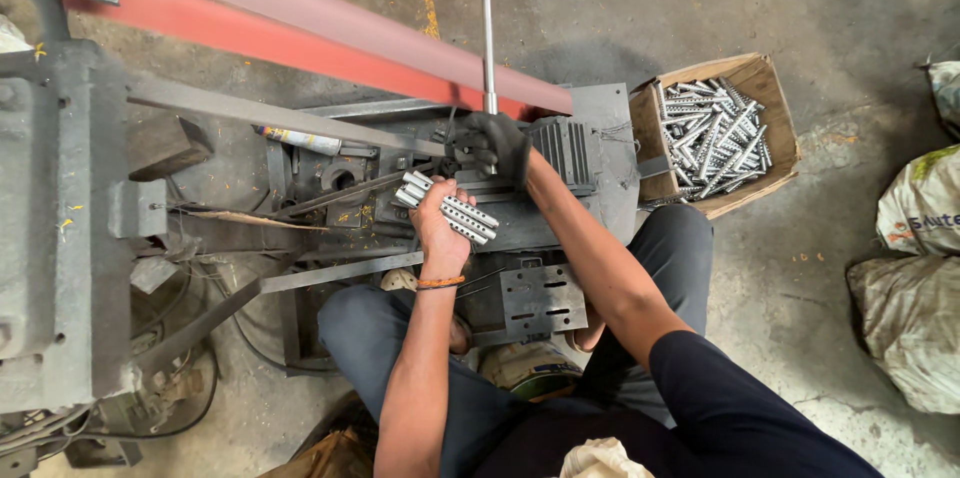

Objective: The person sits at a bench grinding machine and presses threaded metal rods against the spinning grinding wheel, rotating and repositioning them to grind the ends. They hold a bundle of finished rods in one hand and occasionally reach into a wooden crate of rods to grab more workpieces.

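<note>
Seated at a grey metal press (330,178), a worker's bare left hand (440,223) has its fingers closed on a bundle of ridged metal pins (450,208), kept ready beside the tooling; gloved right hand (492,146) grips the upright lever (489,48). Cardboard box (775,103) w/ more pins sits at right, within reach.

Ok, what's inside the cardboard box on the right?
The cardboard box holds a loose heap of short, ridged silver metal pieces, like those bunched in the left hand. The heap covers the box's bottom, so anything beneath it can't be seen.
</note>
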